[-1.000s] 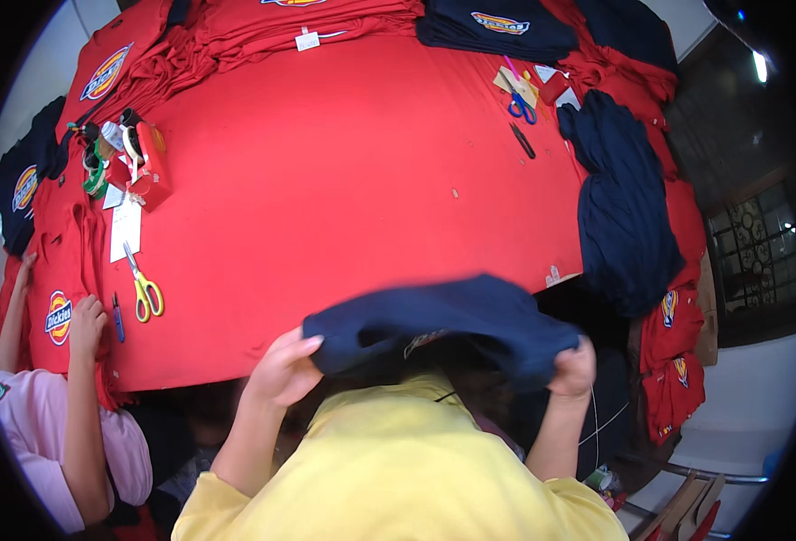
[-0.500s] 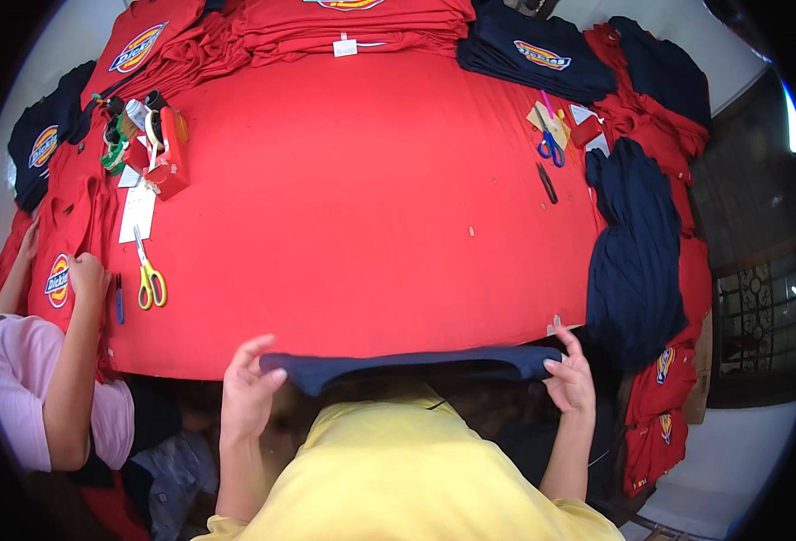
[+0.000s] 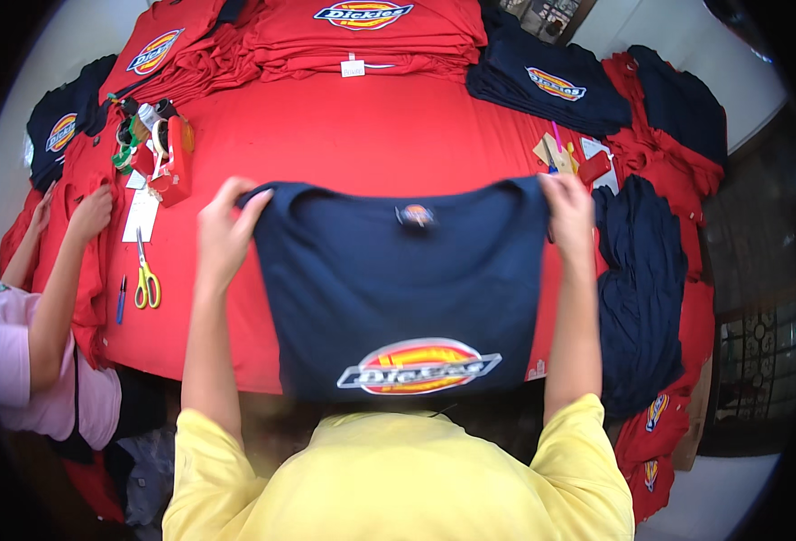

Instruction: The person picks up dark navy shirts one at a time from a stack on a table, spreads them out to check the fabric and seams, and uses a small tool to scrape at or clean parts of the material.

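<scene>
A navy T-shirt (image 3: 398,279) with a red, yellow and white chest print hangs stretched between my hands, its neckline toward the far side. My left hand (image 3: 226,225) is closed on one shoulder of it. The opposite shoulder is pinched in my right hand (image 3: 569,212). The shirt's lower part drops over the near edge of the red-covered table (image 3: 172,343), where its hem is out of sight. A small label shows inside the neck.
Yellow-handled scissors (image 3: 148,287), a blue pen (image 3: 122,299) and a red tape dispenser (image 3: 177,162) lie on the left. A crumpled navy garment (image 3: 641,288) lies right. Folded red shirts (image 3: 371,41) are stacked at the back. A co-worker's hand (image 3: 91,212) holds red cloth at left.
Both hands have risen and moved forward over the table. The navy shirt, earlier a narrow strip at the table's near edge, now spreads with its print showing.
</scene>
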The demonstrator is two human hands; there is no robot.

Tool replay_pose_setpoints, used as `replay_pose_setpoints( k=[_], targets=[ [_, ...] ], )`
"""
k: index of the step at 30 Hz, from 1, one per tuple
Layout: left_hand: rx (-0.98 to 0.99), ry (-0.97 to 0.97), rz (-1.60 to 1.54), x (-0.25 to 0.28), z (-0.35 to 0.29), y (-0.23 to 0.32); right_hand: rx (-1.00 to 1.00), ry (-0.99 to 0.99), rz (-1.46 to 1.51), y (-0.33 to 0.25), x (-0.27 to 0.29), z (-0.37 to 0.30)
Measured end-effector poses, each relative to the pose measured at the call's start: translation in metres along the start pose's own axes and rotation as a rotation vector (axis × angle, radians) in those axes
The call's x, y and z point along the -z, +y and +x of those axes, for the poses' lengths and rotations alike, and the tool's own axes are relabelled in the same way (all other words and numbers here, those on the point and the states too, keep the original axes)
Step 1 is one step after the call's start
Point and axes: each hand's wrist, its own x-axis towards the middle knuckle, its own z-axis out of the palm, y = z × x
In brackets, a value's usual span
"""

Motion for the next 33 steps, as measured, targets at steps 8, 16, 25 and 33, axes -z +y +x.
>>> replay_pose_setpoints(
  k=[8,16,25,33],
  targets=[
    [0.193,-0.312,0.392,-0.083,0.006,-0.100,-0.009,-0.352,-0.413,0.103,-0.105,-0.006],
    [0.120,-0.510,0.415,-0.080,0.014,-0.078,-0.022,-0.694,-0.439,0.084,-0.098,0.007],
    [-0.057,-0.129,0.524,-0.122,0.023,-0.096,0.205,-0.265,-0.715,0.115,-0.099,0.024],
    [0.255,-0.386,0.344,-0.105,0.035,-0.079,-0.046,-0.583,-0.439,0.097,-0.075,0.042]
  ],
)
